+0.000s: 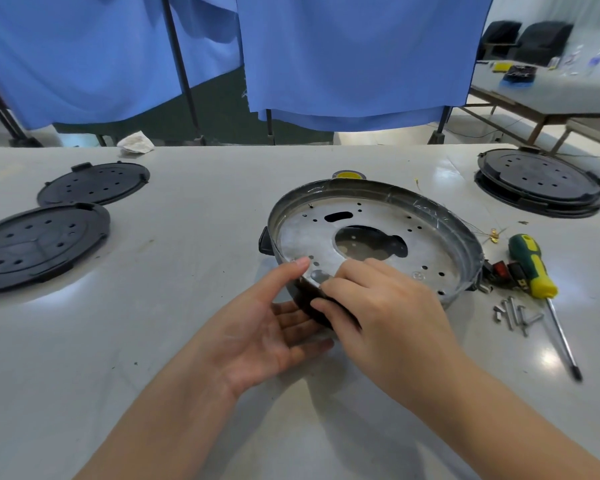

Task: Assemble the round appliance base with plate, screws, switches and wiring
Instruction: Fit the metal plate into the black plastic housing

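Observation:
The round appliance base [465, 237], a dark shallow shell, lies on the white table at centre right. Inside it sits a perforated metal plate [426, 237] with a large central opening. My left hand [257, 327] cups the base's near rim from the left, fingers straight under the edge, thumb on the plate. My right hand [378, 306] grips the near rim, fingers curled over the plate, thumb on the outer wall. Several screws [515, 315], red and black switches [506, 271] and thin wiring with brass terminals [496, 233] lie to the right.
A green and yellow screwdriver [534, 268] lies right of the base. Two black vented covers [42, 244] [94, 183] sit at the left, a stack of them [539, 185] at the far right. A crumpled cloth [136, 143] rests at the back edge.

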